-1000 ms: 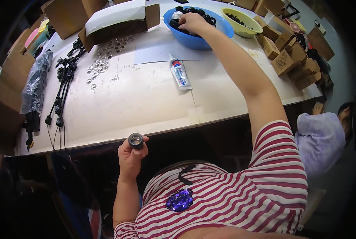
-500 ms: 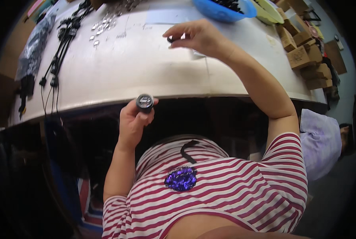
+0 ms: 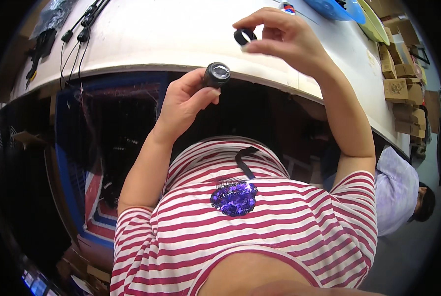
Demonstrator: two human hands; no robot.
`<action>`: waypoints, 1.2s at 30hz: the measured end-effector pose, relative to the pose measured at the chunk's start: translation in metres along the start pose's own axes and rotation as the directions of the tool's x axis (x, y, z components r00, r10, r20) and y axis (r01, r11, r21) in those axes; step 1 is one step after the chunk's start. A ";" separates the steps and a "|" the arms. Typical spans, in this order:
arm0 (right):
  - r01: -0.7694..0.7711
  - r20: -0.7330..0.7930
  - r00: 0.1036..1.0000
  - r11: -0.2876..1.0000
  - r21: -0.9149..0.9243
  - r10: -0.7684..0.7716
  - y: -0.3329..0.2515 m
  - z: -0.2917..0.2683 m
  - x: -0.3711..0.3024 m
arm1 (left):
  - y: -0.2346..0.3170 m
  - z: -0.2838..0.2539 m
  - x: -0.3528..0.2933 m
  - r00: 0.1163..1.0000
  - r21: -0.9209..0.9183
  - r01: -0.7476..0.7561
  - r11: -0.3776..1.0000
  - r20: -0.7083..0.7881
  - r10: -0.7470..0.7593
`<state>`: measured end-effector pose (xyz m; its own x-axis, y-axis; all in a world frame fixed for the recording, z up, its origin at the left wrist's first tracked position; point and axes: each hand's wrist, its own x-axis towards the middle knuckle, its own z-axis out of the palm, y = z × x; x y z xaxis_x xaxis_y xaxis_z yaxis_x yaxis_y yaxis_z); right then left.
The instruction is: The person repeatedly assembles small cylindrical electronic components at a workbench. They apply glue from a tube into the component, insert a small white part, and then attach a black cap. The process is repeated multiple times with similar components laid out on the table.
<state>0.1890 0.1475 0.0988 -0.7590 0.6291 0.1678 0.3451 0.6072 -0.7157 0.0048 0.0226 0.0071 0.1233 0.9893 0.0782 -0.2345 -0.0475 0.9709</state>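
My left hand (image 3: 181,101) is closed round a small black flashlight (image 3: 211,78), its clear round lens facing up, just in front of the table's near edge. Above the white tabletop, to the right and farther out, my right hand (image 3: 292,42) pinches a short black ring (image 3: 238,37) between thumb and fingertips. Light shows through the ring's opening. The ring and the flashlight are apart.
On the white table (image 3: 151,39) lie black cables (image 3: 84,33) at the left. A blue basin (image 3: 331,7), a yellow-green basin (image 3: 375,24) and a small white bottle (image 3: 286,7) stand at the far right. Cardboard boxes (image 3: 398,89) are stacked beyond. Another person (image 3: 395,192) is at the right.
My view has shifted nearer the table's front edge. The flashlight has come up and to the right, closer to the ring. Both hands keep their hold.
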 end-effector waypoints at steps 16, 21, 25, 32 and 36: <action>0.197 0.044 0.980 0.965 -0.174 -0.192 -0.030 0.016 -0.041 | 0.010 0.020 -0.007 0.994 0.090 -0.056 0.994 0.100 0.047; 0.097 -0.003 0.995 0.951 -0.292 -0.102 -0.037 0.020 -0.054 | 0.012 0.029 -0.009 0.994 0.204 -0.104 0.973 0.039 0.098; 0.185 -0.047 0.980 0.973 -0.137 -0.193 -0.028 0.023 -0.058 | 0.006 0.025 -0.004 0.985 0.082 -0.150 0.985 0.093 0.142; 0.177 -0.058 0.979 0.952 -0.251 -0.197 -0.033 0.027 -0.062 | 0.008 0.026 -0.009 0.992 0.302 -0.085 0.949 0.118 0.051; -0.042 0.093 0.992 0.909 -0.415 0.088 -0.043 0.018 -0.062 | 0.008 0.031 -0.008 0.993 0.393 -0.113 0.913 0.086 0.086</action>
<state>0.2120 0.0738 0.1070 -0.7736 0.6323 0.0406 0.5743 0.7269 -0.3766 0.0318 0.0102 0.0208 0.1853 0.9660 0.1806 0.1510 -0.2095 0.9661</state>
